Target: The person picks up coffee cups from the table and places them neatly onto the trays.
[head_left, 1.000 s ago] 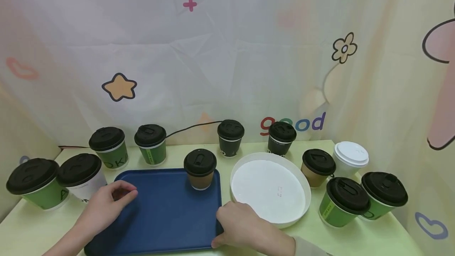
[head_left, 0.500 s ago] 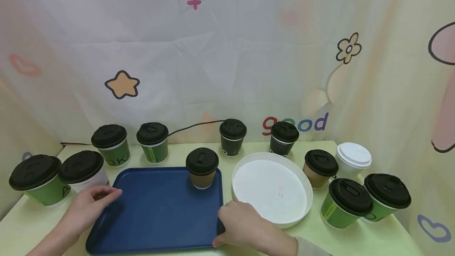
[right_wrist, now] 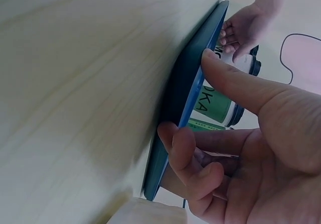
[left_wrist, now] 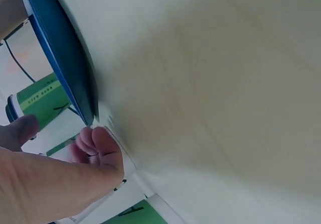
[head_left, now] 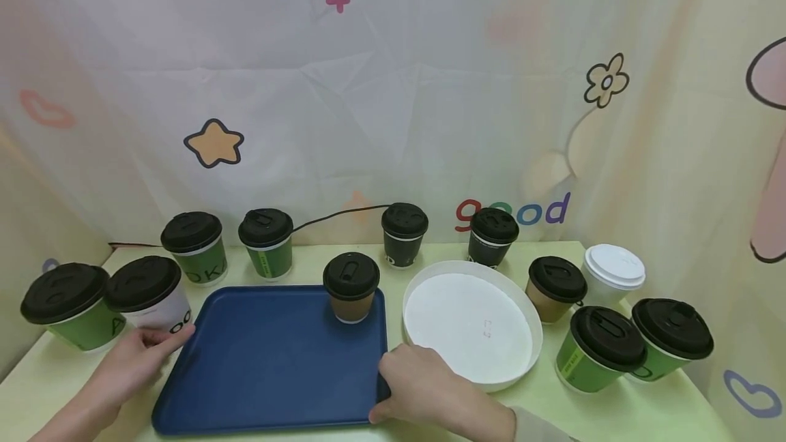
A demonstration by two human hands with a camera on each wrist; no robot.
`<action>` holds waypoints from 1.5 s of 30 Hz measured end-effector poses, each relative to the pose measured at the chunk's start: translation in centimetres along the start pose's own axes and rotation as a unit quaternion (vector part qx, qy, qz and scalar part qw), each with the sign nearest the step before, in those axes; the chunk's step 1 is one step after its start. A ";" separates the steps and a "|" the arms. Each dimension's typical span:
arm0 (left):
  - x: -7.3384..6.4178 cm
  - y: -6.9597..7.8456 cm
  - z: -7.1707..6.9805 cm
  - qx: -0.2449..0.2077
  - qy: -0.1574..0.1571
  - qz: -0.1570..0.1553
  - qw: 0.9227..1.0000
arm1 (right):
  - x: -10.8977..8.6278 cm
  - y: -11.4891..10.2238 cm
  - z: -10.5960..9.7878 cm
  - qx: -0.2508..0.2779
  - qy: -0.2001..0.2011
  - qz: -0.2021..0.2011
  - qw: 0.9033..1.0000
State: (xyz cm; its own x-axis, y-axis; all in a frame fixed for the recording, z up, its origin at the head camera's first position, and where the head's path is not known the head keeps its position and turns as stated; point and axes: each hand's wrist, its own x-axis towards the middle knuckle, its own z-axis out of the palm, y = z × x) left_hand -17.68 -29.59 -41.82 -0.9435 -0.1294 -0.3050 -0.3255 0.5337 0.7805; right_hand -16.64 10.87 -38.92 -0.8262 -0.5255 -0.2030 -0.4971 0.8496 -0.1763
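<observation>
A dark blue rectangular tray lies on the table in the head view. My right hand grips the tray's right edge near its front corner. In the right wrist view, its thumb lies along the rim and curled fingers meet the side wall. My left hand is at the tray's left edge, thumb tip right by the rim, fingers loosely bent. The left wrist view shows those fingertips just off the tray's end. One brown paper cup with a black lid stands on the tray's back right corner.
A round white dish sits right of the tray. A white cup and a green cup stand close beyond the left hand. Several more lidded cups line the back and right, including a green cup.
My left hand has moved left and down from over the tray to its left edge. The right hand keeps its grip on the tray. The head view has shifted slightly.
</observation>
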 end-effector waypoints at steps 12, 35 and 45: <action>0.6 -0.7 -0.7 -0.028 -0.022 -0.025 0.999 | 0.0 -0.1 0.0 0.001 0.000 0.000 1.000; 1.5 0.5 -1.6 -0.035 0.000 -0.010 0.999 | -0.1 0.0 0.2 -0.019 0.019 -0.006 1.000; 1.6 1.2 -1.0 -0.038 0.056 -0.026 0.997 | 0.0 0.1 0.1 -0.009 0.015 -0.008 1.000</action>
State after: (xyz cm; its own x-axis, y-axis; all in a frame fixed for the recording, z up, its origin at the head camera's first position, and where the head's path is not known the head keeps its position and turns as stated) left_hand -19.63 -30.00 -40.78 -0.9248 -0.2502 -0.2867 -0.3741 0.4601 0.8052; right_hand -16.63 10.94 -39.02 -0.8256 -0.5376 -0.1714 -0.5148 0.8420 -0.1613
